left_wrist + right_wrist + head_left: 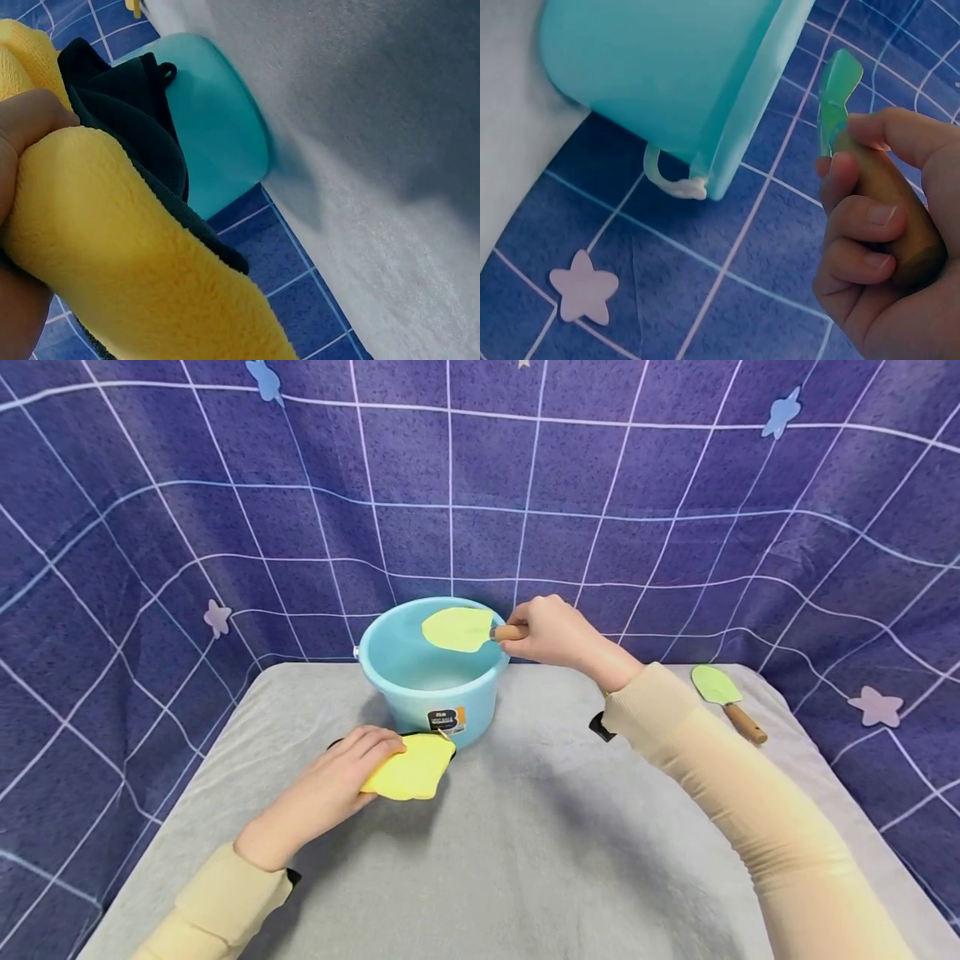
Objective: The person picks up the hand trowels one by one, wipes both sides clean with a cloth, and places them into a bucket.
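Observation:
My right hand (551, 631) grips the wooden handle of a small trowel (459, 629) with a light green blade, held over the blue bucket (442, 693). In the right wrist view, the fingers curl round the brown handle (892, 202). My left hand (337, 781) holds a folded cloth (412, 767), yellow and fluffy on one face and dark on the other, in front of the bucket. Seen from the left wrist, the cloth (142, 247) hangs from the grasp, its dark side towards the bucket (217, 120).
A second green trowel (718, 685) with a wooden handle lies at the right of the grey-covered table (517, 860). Behind and beside it hangs a purple-blue curtain (480, 468) with a line grid and star shapes. The bucket carries a white handle (675, 184) at its side.

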`<control>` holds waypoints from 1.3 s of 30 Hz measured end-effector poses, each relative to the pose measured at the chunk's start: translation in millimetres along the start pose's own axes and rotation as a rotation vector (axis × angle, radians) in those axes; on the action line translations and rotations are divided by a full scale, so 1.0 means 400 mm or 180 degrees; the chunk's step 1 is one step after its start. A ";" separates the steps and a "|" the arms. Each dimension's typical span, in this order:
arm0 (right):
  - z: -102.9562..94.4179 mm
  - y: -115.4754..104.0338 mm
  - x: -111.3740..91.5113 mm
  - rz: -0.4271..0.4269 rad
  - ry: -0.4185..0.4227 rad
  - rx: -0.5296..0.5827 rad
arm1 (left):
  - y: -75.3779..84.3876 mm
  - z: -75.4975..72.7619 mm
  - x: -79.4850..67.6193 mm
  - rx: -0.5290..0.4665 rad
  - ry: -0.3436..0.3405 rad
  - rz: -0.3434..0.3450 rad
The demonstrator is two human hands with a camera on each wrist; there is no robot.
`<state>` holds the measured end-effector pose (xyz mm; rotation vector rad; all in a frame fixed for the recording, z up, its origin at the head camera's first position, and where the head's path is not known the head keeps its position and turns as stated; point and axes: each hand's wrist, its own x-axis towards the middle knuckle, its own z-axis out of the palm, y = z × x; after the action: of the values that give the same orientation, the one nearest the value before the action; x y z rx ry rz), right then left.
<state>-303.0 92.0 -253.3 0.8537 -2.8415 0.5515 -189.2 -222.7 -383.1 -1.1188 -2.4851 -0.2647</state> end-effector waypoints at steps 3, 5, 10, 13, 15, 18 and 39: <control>0.011 -0.008 0.016 0.0025 -0.0087 0.0003 | 0.002 -0.002 0.000 0.0077 0.0017 0.0056; 0.018 -0.014 0.028 0.0042 -0.0152 -0.0038 | 0.000 -0.002 -0.001 0.0146 0.0059 0.0114; 0.052 -0.027 0.065 0.0016 -0.0272 -0.0172 | -0.008 0.002 -0.007 0.0279 0.0068 0.0219; 0.076 -0.035 0.086 -0.0066 -0.0317 -0.0245 | -0.010 0.007 -0.009 0.0356 0.0030 0.0249; 0.091 -0.042 0.097 -0.0115 -0.0350 -0.0258 | -0.012 0.011 -0.010 0.0400 0.0011 0.0262; 0.110 -0.053 0.109 -0.0122 -0.0432 -0.0245 | -0.015 0.017 -0.011 0.0424 -0.0015 0.0279; 0.209 -0.072 0.189 0.0278 -0.0933 -0.0738 | -0.017 0.036 -0.024 0.0618 0.0054 0.0502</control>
<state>-351.2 -0.2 -305.2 0.8310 -3.1346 0.1050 -192.5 -228.9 -400.3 -1.2150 -2.3335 0.0122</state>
